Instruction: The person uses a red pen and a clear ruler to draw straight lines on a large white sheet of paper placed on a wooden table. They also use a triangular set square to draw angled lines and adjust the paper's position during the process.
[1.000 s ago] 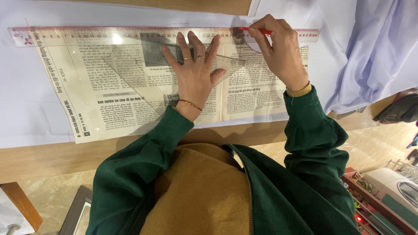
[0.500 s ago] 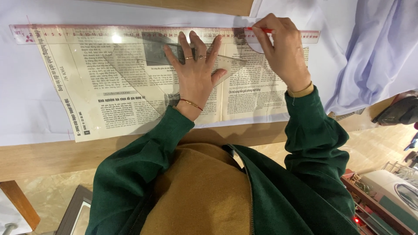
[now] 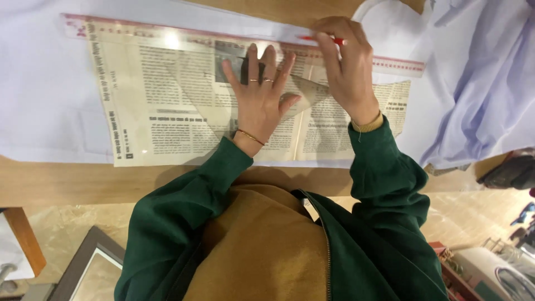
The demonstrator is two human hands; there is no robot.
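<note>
- Since half a second back I see little change: left hand (image 3: 261,103) stays flat on the set square, right hand (image 3: 346,67) stays at the ruler edge with the pen; the pen tip looks to have crept slightly along the edge.
- Left hand: fingers (image 3: 253,61) spread wide and pressed flat, gripping nothing, just pinning down the clear plastic triangle (image 3: 304,92). Two thin rings and a thin gold bangle on it.
- Triangle is transparent and glossy, print readable through it; its long edge runs toward the right hand.
- Right hand: fingers curled tight around a slim red pen (image 3: 323,39), tip at the straightedge.
- Long ruler (image 3: 401,65): clear plastic strip with pinkish markings, lies along the top edge of the newspaper, glare spot near the left.
- Newspaper sheet (image 3: 150,111): matte, yellowish, dense text columns, centre fold visible, lying flat under both tools.
- Under it pale white fabric (image 3: 44,100), smooth; bunched lavender-white cloth (image 3: 479,95) at right, soft folds.
- All on a wooden table (image 3: 72,181), light grain.
- Sleeves dark green knit, mustard garment below.
</note>
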